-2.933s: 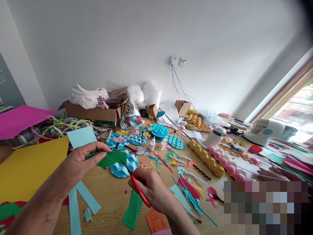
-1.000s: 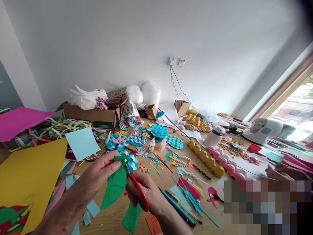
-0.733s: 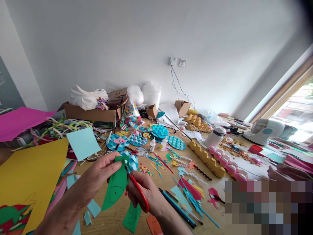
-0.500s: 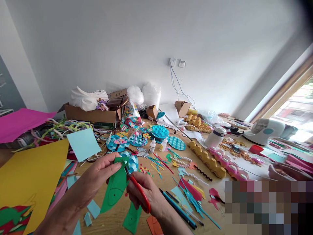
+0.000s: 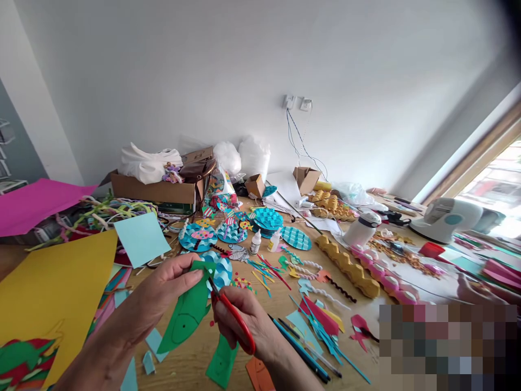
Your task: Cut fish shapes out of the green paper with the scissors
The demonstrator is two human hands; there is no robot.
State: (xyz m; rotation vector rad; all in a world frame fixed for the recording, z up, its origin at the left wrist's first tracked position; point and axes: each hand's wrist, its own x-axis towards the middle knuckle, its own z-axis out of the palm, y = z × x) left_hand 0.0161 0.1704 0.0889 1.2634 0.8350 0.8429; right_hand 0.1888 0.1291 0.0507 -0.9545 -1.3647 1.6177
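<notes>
A strip of green paper (image 5: 185,315), with a fish outline and a dot eye drawn on it, hangs from my left hand (image 5: 179,282), pinched at its upper end between thumb and fingers. My right hand (image 5: 240,312) is closed around red-handled scissors (image 5: 238,320). Their blades meet the strip's right edge near the top; how far they are parted is hard to see. Below my right hand lies a second green piece (image 5: 222,361) with a drawn outline. Beside it is an orange piece (image 5: 259,374), also drawn on.
Pens (image 5: 301,350), thin paper strips (image 5: 325,331) and glue bottles (image 5: 255,243) lie ahead and to the right. Yellow card (image 5: 61,293) covers the left side. Blue wavy discs (image 5: 199,237) stand behind my hands. Another person's hand (image 5: 474,288) is at the far right.
The green strip has tilted, its lower end swinging slightly left. The scissors have turned a little in my right hand, still at the strip's edge. The view has shifted slightly.
</notes>
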